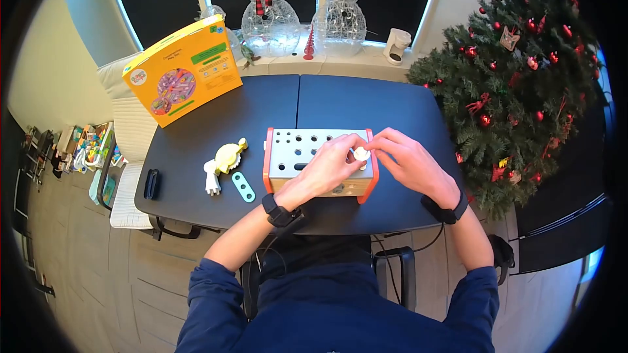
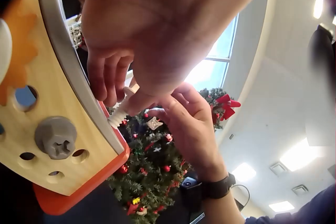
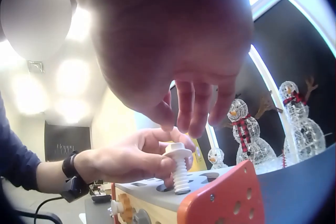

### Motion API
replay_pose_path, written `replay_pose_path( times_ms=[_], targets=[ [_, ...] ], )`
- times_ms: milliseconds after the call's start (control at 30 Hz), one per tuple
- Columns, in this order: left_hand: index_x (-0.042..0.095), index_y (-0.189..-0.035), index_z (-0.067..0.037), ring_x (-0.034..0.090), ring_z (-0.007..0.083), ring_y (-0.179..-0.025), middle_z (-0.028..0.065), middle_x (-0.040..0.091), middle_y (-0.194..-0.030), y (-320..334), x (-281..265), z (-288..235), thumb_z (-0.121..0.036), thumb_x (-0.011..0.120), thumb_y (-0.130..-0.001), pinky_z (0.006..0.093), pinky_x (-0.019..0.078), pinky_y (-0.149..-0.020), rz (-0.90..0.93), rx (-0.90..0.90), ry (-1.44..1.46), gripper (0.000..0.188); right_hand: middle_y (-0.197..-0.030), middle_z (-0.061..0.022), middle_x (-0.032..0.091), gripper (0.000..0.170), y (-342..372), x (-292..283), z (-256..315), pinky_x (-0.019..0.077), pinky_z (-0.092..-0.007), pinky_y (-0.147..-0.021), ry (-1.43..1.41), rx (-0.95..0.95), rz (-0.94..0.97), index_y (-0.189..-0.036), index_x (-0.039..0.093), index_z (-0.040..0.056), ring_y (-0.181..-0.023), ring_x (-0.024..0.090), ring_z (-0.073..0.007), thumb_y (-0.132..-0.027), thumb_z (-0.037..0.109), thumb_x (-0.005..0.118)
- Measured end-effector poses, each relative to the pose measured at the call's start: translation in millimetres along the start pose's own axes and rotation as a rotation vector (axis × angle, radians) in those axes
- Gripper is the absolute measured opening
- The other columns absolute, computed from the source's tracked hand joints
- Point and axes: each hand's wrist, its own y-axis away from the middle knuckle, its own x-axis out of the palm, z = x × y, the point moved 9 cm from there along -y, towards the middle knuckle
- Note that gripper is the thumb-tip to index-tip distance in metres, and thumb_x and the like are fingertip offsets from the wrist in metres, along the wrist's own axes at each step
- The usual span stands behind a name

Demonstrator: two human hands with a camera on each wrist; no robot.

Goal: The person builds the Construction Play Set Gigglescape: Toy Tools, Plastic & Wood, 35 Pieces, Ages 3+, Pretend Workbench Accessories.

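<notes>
A white plastic bolt (image 3: 181,174) stands upright at a hole in the grey top of the toy workbench (image 1: 285,153), near its right end. My left hand (image 1: 327,168) pinches it just under the head, between thumb and fingers. Above and to the right is my right hand (image 1: 418,167). Its fingers (image 3: 202,106) hang loosely bent over the bolt head, with a gap visible in the right wrist view. On the bench's wooden front sit a grey bolt (image 2: 55,138) and an orange gear (image 2: 21,45).
Left of the bench lie a yellow and white toy piece (image 1: 227,157), a white piece (image 1: 211,178) and a teal strip with holes (image 1: 243,187). An orange-yellow box (image 1: 186,68) stands at the table's back left. A decorated tree (image 1: 504,85) rises beside the right edge.
</notes>
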Motion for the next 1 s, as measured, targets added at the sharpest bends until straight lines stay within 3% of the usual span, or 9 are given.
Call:
replay_pose_path(
  times_ms=[133, 333, 433, 567, 667, 867, 1000],
  targets=[
    [0.066, -0.114, 0.000, 0.070, 0.0253, -0.084, 0.0137, 0.072, -0.101, -1, 0, -3, -0.013, 0.076, -0.097, 0.0423, 0.0571, -0.081, -0.016, 0.030, -0.077, 0.024, -0.114, -0.0122, 0.069, 0.021, -2, 7, -2, 0.0568, -0.0421, -0.088, 0.038, -0.051, 0.076, -0.118, 0.075, 0.0045, -0.102, 0.069, -0.0349, -0.099, 0.002, 0.066],
    [0.058, -0.130, -0.003, 0.070, 0.0302, -0.084, 0.0150, 0.073, -0.097, -2, -2, -4, -0.013, 0.076, -0.095, 0.0442, 0.0561, -0.081, 0.000, -0.017, -0.092, 0.040, -0.112, -0.0112, 0.067, 0.020, -7, 12, 2, 0.0552, -0.0440, -0.090, 0.052, -0.091, 0.120, -0.116, 0.072, 0.0065, -0.105, 0.067, -0.0342, -0.097, 0.003, 0.068],
    [0.052, -0.138, -0.003, 0.075, 0.0420, -0.100, 0.0218, 0.075, -0.106, -2, -2, -12, -0.010, 0.076, -0.093, 0.0497, 0.0589, -0.084, 0.001, 0.001, -0.113, 0.052, -0.112, -0.0110, 0.066, 0.019, -10, 15, 0, 0.0548, -0.0444, -0.090, 0.056, -0.081, 0.157, -0.117, 0.071, 0.0065, -0.106, 0.066, -0.0343, -0.098, 0.004, 0.068],
    [0.050, -0.143, -0.004, 0.073, 0.0399, -0.102, 0.0201, 0.074, -0.108, 0, -1, -12, -0.007, 0.075, -0.093, 0.0487, 0.0578, -0.087, 0.027, -0.007, -0.108, 0.056, -0.119, -0.0123, 0.065, 0.024, -10, 19, -1, 0.0540, -0.0464, -0.098, -0.019, -0.020, 0.262, -0.122, 0.071, 0.0052, -0.114, 0.065, -0.0363, -0.099, 0.002, 0.067],
    [0.049, -0.144, -0.005, 0.072, 0.0361, -0.101, 0.0184, 0.073, -0.107, 3, 1, -9, -0.004, 0.073, -0.094, 0.0472, 0.0562, -0.090, 0.052, 0.039, -0.089, 0.055, -0.120, -0.0124, 0.065, 0.022, -11, 22, 3, 0.0536, -0.0469, -0.098, -0.007, -0.088, 0.283, -0.119, 0.069, 0.0040, -0.116, 0.063, -0.0370, -0.097, 0.000, 0.067],
    [0.047, -0.150, -0.005, 0.070, 0.0333, -0.107, 0.0173, 0.070, -0.111, 6, 3, 5, -0.002, 0.071, -0.095, 0.0467, 0.0563, -0.094, 0.086, 0.035, -0.091, 0.060, -0.118, -0.0135, 0.066, 0.017, -13, 22, 4, 0.0541, -0.0457, -0.097, 0.067, -0.135, 0.301, -0.115, 0.069, 0.0039, -0.114, 0.065, -0.0361, -0.098, 0.003, 0.067],
    [0.046, -0.152, -0.006, 0.069, 0.0321, -0.107, 0.0163, 0.070, -0.113, 8, 3, 2, -0.005, 0.075, -0.094, 0.0468, 0.0556, -0.096, 0.050, 0.056, -0.106, 0.065, -0.113, -0.0150, 0.069, 0.015, -13, 19, 2, 0.0560, -0.0471, -0.092, 0.076, -0.084, 0.293, -0.112, 0.069, 0.0046, -0.110, 0.068, -0.0367, -0.100, 0.013, 0.069]
  ],
)
